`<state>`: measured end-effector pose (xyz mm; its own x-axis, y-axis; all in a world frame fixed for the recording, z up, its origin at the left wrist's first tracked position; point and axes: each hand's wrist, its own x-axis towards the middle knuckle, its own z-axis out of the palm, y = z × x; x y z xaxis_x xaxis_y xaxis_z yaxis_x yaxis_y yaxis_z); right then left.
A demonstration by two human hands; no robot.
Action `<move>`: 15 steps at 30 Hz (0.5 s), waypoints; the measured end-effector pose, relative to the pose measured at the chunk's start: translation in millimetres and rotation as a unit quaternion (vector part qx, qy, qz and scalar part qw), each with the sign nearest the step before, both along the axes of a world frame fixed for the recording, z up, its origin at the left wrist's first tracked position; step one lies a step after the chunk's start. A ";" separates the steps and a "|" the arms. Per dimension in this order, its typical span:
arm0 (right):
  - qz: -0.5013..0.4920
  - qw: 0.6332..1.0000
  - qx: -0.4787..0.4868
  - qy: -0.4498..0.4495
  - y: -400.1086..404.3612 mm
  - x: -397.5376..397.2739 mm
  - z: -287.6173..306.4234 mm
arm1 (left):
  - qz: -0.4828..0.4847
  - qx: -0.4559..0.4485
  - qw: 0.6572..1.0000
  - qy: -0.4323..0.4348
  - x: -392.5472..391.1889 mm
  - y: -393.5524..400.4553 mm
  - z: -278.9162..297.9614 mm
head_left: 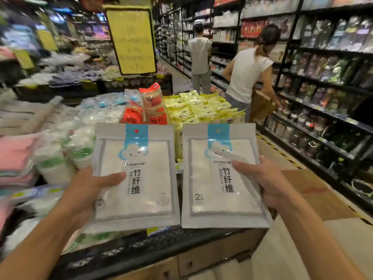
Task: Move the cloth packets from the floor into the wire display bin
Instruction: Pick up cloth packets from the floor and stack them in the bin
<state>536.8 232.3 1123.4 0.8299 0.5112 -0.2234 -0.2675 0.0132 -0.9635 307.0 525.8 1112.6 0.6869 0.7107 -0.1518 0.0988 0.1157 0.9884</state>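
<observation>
A person held two flat white plastic cloth packets with blue cloud labels, one in each hand, above the near rim of a black wire display bin (141,247). The left hand (88,190) pinched the left packet (135,178) at its left edge, thumb on top. The right hand (264,182) pinched the right packet (220,178) at its right edge. Both packets looked light, floppy and slippery, so gripping an edge suited them.

You see bright, even store light; heavy motion blur smears the stock from 9 to 11 o'clock, shelves (331,63) bow at 3 o'clock, glare streaks the right packet (224,174).
</observation>
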 end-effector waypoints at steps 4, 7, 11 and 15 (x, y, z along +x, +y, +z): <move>0.075 0.997 -0.001 -0.015 11.0 -2.9 0.4 | 0.074 -0.007 0.997 0.001 -52.8 -36.8 0.2; 0.139 0.990 -0.002 -0.020 19.1 -15.7 -4.6 | 0.132 -0.026 0.991 0.002 -96.6 -69.9 -1.1; 0.217 0.976 -0.004 -0.018 35.7 -46.9 -10.2 | 0.192 -0.045 0.980 0.003 -156.3 -108.3 0.4; 0.288 0.957 -0.004 -0.020 57.5 -88.9 -17.3 | 0.259 -0.051 0.964 0.016 -220.5 -137.2 5.1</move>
<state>447.8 289.8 1106.1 0.4192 0.8846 -0.2045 -0.1917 -0.1339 -0.9723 86.5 388.6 1117.7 0.2377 0.9374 -0.2546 0.0329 0.2542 0.9666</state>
